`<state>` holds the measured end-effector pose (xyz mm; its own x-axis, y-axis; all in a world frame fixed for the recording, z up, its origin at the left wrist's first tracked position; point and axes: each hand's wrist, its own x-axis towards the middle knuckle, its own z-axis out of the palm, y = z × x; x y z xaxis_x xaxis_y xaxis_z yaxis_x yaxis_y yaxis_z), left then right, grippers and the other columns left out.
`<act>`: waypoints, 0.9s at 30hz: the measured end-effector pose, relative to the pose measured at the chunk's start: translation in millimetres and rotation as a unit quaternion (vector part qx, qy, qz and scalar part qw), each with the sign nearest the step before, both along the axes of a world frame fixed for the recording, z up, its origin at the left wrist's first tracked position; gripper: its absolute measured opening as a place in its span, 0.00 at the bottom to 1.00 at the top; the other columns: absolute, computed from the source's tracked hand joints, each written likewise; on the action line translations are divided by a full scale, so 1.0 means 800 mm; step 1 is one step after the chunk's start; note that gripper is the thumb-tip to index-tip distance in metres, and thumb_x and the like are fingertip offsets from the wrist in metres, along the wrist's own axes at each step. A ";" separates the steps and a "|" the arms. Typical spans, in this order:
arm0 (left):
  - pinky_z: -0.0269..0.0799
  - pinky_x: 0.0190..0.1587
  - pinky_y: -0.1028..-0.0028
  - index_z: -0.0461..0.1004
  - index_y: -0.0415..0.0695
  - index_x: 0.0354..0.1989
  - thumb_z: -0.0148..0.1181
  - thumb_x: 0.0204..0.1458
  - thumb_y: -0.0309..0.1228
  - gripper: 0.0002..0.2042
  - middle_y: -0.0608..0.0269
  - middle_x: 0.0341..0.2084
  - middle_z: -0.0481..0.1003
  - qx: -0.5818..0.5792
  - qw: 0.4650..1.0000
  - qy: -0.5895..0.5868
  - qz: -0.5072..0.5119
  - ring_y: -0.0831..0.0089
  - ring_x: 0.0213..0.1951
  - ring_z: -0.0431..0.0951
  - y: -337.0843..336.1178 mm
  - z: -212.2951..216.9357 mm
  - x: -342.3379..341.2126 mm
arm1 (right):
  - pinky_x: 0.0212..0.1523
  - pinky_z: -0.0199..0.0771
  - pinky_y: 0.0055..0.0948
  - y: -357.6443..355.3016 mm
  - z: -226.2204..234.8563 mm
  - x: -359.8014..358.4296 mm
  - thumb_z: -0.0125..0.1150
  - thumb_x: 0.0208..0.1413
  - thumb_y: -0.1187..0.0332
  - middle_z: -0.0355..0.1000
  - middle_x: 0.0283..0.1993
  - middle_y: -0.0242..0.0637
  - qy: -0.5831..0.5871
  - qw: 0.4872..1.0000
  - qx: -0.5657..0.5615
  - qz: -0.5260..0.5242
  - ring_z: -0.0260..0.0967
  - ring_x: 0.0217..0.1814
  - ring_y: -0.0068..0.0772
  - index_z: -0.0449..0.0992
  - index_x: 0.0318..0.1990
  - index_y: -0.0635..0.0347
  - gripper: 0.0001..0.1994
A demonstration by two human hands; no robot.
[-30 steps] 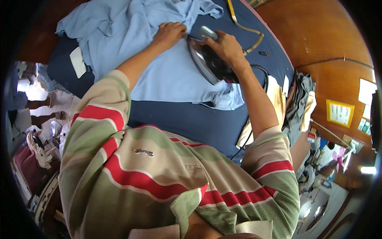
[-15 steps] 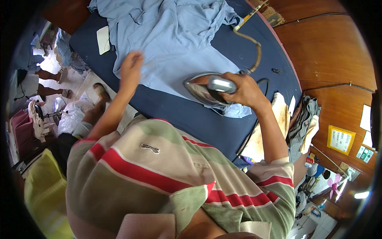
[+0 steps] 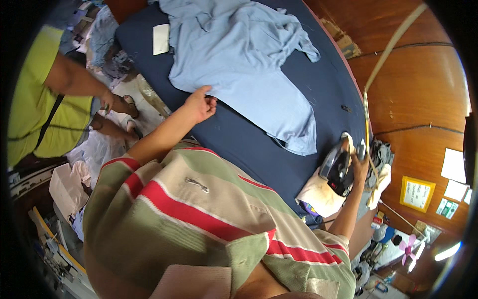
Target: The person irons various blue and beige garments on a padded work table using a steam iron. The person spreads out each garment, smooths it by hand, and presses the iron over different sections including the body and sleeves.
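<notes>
The iron (image 3: 339, 167) is shown stood on end on a cloth pad (image 3: 321, 195) at the bench (image 3: 239, 144) edge, the right hand (image 3: 359, 167) closed in a grip on its handle. The left hand (image 3: 199, 105) is pinched on the near hem of the pale blue shirt (image 3: 244, 70), well apart from the iron. Repositioning is judged to be in hand; the shirt, still creased and bunched beyond the grip, calls for being pulled flat.

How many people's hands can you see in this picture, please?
3: left hand gripping the light blue shirt; right hand holding the iron; another person's hand at left. Others may be hidden.
</notes>
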<state>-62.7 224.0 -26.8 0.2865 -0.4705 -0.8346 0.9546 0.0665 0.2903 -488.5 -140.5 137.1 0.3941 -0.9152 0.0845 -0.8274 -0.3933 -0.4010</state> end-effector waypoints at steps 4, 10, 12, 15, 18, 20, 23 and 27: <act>0.67 0.40 0.64 0.67 0.40 0.47 0.50 0.54 0.43 0.20 0.57 0.37 0.74 0.084 0.882 -0.394 -0.242 0.62 0.37 0.75 -0.020 0.057 -0.033 | 0.42 0.69 0.37 -0.024 -0.021 -0.064 0.64 0.42 0.54 0.71 0.38 0.52 0.008 0.990 0.055 -0.131 0.71 0.42 0.43 0.66 0.49 0.71 0.31; 0.65 0.46 0.61 0.71 0.33 0.40 0.48 0.53 0.49 0.25 0.39 0.36 0.73 -0.196 0.626 -0.570 -0.496 0.51 0.42 0.73 0.011 0.083 -0.116 | 0.55 0.61 0.41 0.036 -0.006 0.086 0.63 0.47 0.60 0.65 0.54 0.49 0.054 0.953 -0.295 0.042 0.61 0.57 0.49 0.63 0.56 0.60 0.29; 0.64 0.45 0.60 0.70 0.32 0.39 0.47 0.53 0.49 0.26 0.39 0.35 0.73 -0.222 0.599 -0.509 -0.576 0.51 0.40 0.73 0.025 0.092 -0.112 | 0.56 0.61 0.36 0.072 -0.010 0.208 0.61 0.48 0.71 0.68 0.52 0.46 -0.087 0.935 -0.241 0.243 0.64 0.55 0.46 0.70 0.51 0.60 0.21; 0.63 0.48 0.62 0.69 0.33 0.44 0.48 0.54 0.48 0.25 0.42 0.40 0.73 -0.237 0.558 -0.446 -0.658 0.53 0.42 0.72 0.032 0.109 -0.078 | 0.55 0.63 0.34 0.186 -0.028 0.402 0.57 0.49 0.75 0.69 0.51 0.43 -0.061 0.909 -0.030 0.411 0.64 0.55 0.45 0.73 0.49 0.56 0.17; 0.64 0.46 0.66 0.69 0.32 0.43 0.50 0.54 0.48 0.25 0.48 0.39 0.74 -0.228 0.543 -0.429 -0.685 0.62 0.41 0.72 0.032 0.079 -0.068 | 0.56 0.62 0.35 0.269 -0.075 0.565 0.51 0.41 0.82 0.66 0.55 0.46 -0.089 0.730 -0.079 0.673 0.62 0.57 0.49 0.72 0.49 0.56 0.24; 0.64 0.44 0.69 0.69 0.32 0.43 0.52 0.53 0.45 0.23 0.54 0.38 0.75 -0.190 0.532 -0.393 -0.726 0.69 0.40 0.72 0.037 0.102 -0.041 | 0.55 0.62 0.39 0.317 -0.108 0.626 0.52 0.42 0.79 0.68 0.54 0.39 -0.062 0.678 -0.167 0.713 0.64 0.55 0.43 0.71 0.51 0.47 0.25; 0.66 0.45 0.74 0.69 0.37 0.47 0.60 0.50 0.33 0.18 0.65 0.39 0.74 -0.305 0.735 -0.387 -0.466 0.77 0.41 0.70 0.079 0.049 -0.024 | 0.55 0.60 0.41 0.337 -0.113 0.681 0.52 0.45 0.76 0.71 0.49 0.35 0.118 0.643 -0.195 0.731 0.65 0.55 0.39 0.72 0.50 0.41 0.23; 0.67 0.49 0.74 0.65 0.42 0.55 0.64 0.46 0.28 0.26 0.66 0.42 0.73 -0.170 0.760 -0.417 -0.469 0.76 0.44 0.70 0.124 0.101 0.083 | 0.53 0.62 0.46 0.199 -0.094 0.709 0.47 0.54 0.66 0.74 0.45 0.36 0.345 0.741 -0.204 0.539 0.71 0.48 0.37 0.76 0.44 0.43 0.13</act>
<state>3.5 323.4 53.9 0.0545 -0.9420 -0.3311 0.1230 -0.3227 0.9385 78.7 18.7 61.5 0.9556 0.0085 -0.2944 0.1026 -0.9466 0.3057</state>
